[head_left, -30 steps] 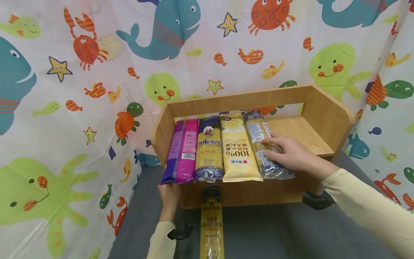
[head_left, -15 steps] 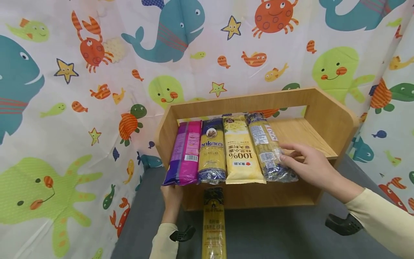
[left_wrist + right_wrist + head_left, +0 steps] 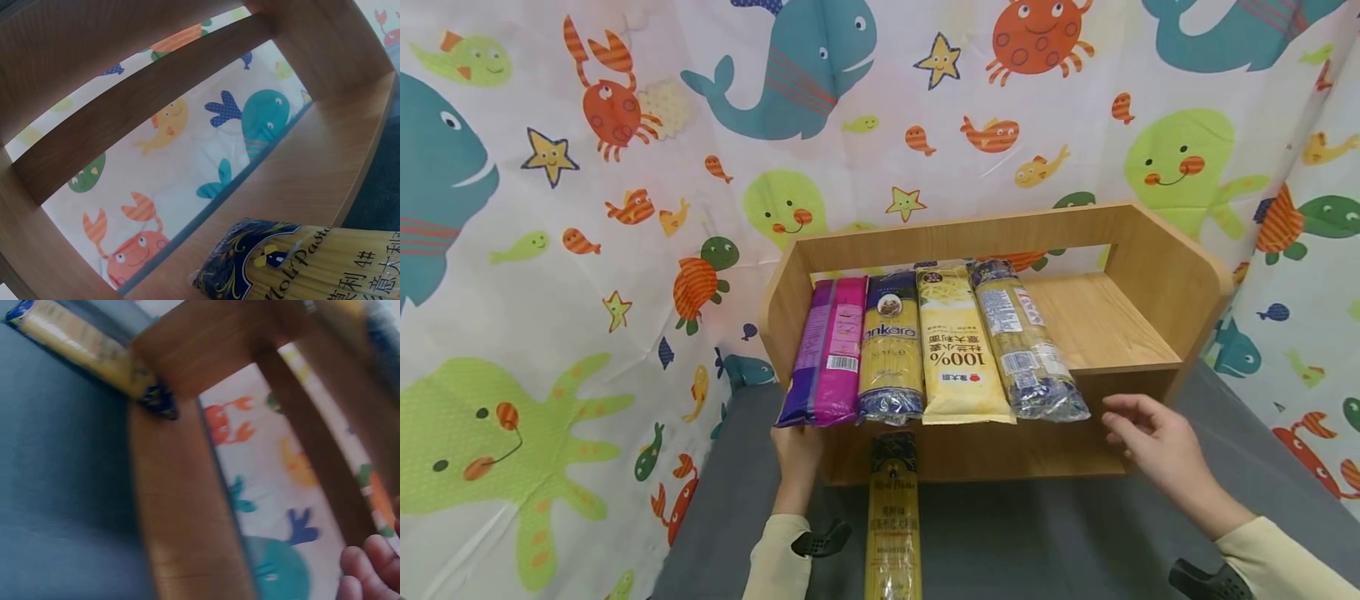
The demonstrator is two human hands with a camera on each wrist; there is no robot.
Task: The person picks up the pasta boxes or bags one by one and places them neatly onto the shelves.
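Side by side on the upper board of a wooden shelf (image 3: 1116, 321) lie a pink and purple packet (image 3: 823, 354), an Ankara spaghetti pack (image 3: 891, 350), a pale yellow pasta pack (image 3: 962, 350) and a clear spaghetti pack (image 3: 1026, 342), slanting. Their near ends overhang the front edge. My left hand (image 3: 797, 462) is below the pink packet at the shelf's left end, its fingers hidden. To the right of the clear pack, my right hand (image 3: 1165, 446) is held apart from it, fingers loosely bent around nothing; its fingertips (image 3: 353, 559) show in the right wrist view.
A Moli spaghetti pack (image 3: 325, 265) lies with one end on the lower board (image 3: 178, 506) and the rest out over the grey table (image 3: 1037, 542). A curtain (image 3: 880, 100) with sea animals hangs behind. The shelf's right side panel (image 3: 1180, 275) stands upright.
My right hand has let go of the clear spaghetti pack and moved right and down, away from it. My left hand stays under the pink packet.
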